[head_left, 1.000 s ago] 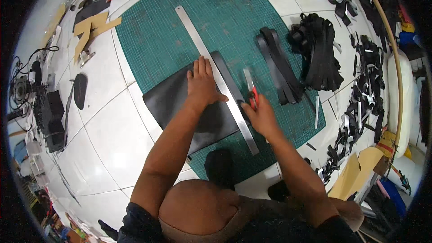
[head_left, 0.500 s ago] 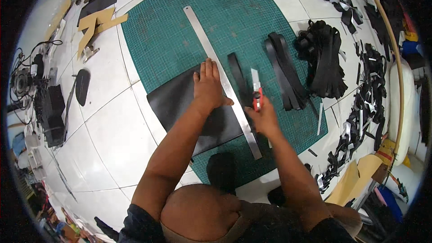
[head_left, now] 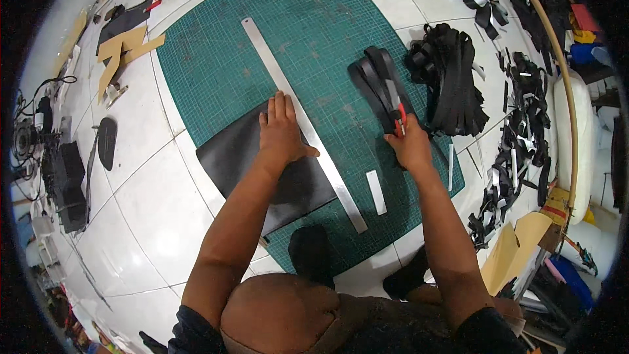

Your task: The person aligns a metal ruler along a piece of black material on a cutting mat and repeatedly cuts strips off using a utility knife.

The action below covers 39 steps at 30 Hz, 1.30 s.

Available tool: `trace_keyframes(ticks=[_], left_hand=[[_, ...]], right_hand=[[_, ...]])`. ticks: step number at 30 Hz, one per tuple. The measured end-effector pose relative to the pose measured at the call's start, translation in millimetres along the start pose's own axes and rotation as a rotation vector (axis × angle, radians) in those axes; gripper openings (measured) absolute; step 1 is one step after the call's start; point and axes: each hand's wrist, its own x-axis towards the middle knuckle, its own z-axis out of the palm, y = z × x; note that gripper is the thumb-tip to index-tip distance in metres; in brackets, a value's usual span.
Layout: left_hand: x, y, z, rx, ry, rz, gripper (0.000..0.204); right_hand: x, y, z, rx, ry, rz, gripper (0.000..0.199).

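Note:
My left hand (head_left: 280, 136) lies flat with fingers extended on a black leather-like sheet (head_left: 226, 151), its fingers beside a long steel ruler (head_left: 262, 47). The ruler runs slantwise along the sheet's right edge, on a green cutting mat (head_left: 203, 72). Closed around a red-handled utility knife (head_left: 401, 113), my right hand (head_left: 413, 149) is at the near end of a bundle of black strips (head_left: 375, 72). The knife's blade points away from me, over the strips. Whether these fingers also pinch a strip is hidden.
A short white strip (head_left: 376, 193) lies right of the ruler. Beyond the bundle sits a larger heap of black strips (head_left: 452, 85). Black and white scraps (head_left: 517, 151) spread along the right. Tan card pieces (head_left: 121, 52) and a dark oval object (head_left: 107, 144) rest on the left tiles.
My right hand has moved right with the knife, from beside the ruler to the bundle. The single black strip no longer lies by the ruler, and the short white strip shows. My left hand stays on the sheet.

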Motion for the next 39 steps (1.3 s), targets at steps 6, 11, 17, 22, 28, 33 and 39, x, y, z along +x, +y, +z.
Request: trace_keyframes(ticks=[6, 11, 17, 22, 28, 33, 39], left_hand=[[-5, -10, -2, -0.039, 0.043, 0.04, 0.142], [-7, -4, -7, -0.007, -0.002, 0.053, 0.136], [-7, -8, -7, -0.046, 0.015, 0.095, 0.13], [-10, -23, -7, -0.146, -0.035, 0.115, 0.128], [-14, -26, -7, -0.185, 0.037, 0.178, 0.123], [-14, -30, 4, -0.181, 0.092, 0.154, 0.126], [-21, -36, 4, -0.2, 0.108, 0.16, 0.128]], right_hand=[[-46, -19, -6, -0.067, 0.148, -0.263, 0.036], [-137, 8, 53, 0.26, -0.222, -0.094, 0.038], [-171, 21, 82, 0.187, -0.175, -0.273, 0.037], [-180, 19, 91, 0.196, -0.269, -0.281, 0.04], [-182, 14, 92, 0.242, -0.236, -0.267, 0.04], [-170, 16, 80, 0.231, -0.192, -0.241, 0.035], [-125, 31, 51, 0.069, 0.076, -0.243, 0.031]])
